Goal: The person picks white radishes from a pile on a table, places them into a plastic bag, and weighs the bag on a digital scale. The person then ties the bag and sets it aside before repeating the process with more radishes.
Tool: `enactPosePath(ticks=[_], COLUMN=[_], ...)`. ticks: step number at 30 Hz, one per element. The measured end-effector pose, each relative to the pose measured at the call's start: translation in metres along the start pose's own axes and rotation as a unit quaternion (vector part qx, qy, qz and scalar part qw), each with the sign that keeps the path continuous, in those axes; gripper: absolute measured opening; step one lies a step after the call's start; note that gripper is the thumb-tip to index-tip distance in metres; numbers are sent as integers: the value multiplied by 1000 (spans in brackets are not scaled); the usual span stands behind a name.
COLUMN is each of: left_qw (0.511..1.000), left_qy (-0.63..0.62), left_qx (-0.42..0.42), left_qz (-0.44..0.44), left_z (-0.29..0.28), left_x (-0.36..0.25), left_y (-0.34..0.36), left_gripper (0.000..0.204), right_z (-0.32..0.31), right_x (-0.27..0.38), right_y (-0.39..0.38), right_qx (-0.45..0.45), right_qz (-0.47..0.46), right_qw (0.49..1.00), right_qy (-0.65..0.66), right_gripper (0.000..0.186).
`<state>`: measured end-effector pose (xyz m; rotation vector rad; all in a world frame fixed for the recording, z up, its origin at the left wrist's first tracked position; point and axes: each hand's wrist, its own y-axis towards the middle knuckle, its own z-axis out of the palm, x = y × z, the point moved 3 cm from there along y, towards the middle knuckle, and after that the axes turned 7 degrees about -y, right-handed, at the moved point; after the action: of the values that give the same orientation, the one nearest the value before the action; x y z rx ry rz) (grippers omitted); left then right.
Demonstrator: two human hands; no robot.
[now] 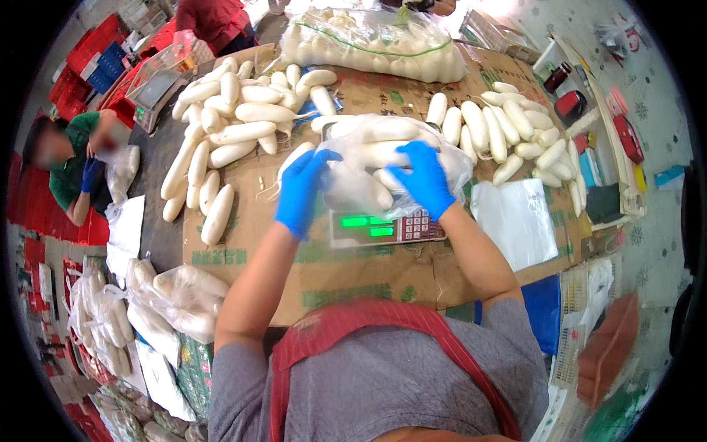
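A clear plastic bag (345,180) of white radishes lies on a digital scale (383,230) with a lit green display. My left hand (300,193), in a blue glove, grips the bag's left side, fingers curled over the film. On the right side, my right hand (425,179), also gloved in blue, holds the film with fingers bent toward the middle. Some white radishes (390,130) show through the bag. Loose radishes are heaped to the left (247,132) and to the right (504,132) of the scale.
Flat plastic bags (515,221) lie right of the scale on the cardboard-covered table (324,283). A large bag of radishes (372,55) stands at the back. Filled bags (191,298) sit at lower left. A co-worker in green (77,162) is at far left, beside another scale (152,92).
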<state>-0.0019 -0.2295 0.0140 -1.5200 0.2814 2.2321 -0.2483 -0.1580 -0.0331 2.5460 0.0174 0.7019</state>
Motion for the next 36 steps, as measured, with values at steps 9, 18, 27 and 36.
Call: enactPosePath(ticks=[9,18,27,36], left_qw=[999,996,997,998], left_qy=[-22,-82,-59,-61], left_qx=[25,-4,36,19], left_qz=[-7,-37,22,-10], left_z=[13,8,-17,-17], left_x=[5,24,-7,7], left_y=[-8,-6,-13,3], left_gripper=[23,21,25,26], right_z=[-15,-6,-78,-51], right_x=[-37,12,-1,-1], right_y=[18,4,6,-32], right_qx=[-54,46,-63,-77], right_qz=[161,133,254,168], right_qw=[974,990,937,923], right_qy=[151,28,232,339], right_gripper=[23,44,24,31])
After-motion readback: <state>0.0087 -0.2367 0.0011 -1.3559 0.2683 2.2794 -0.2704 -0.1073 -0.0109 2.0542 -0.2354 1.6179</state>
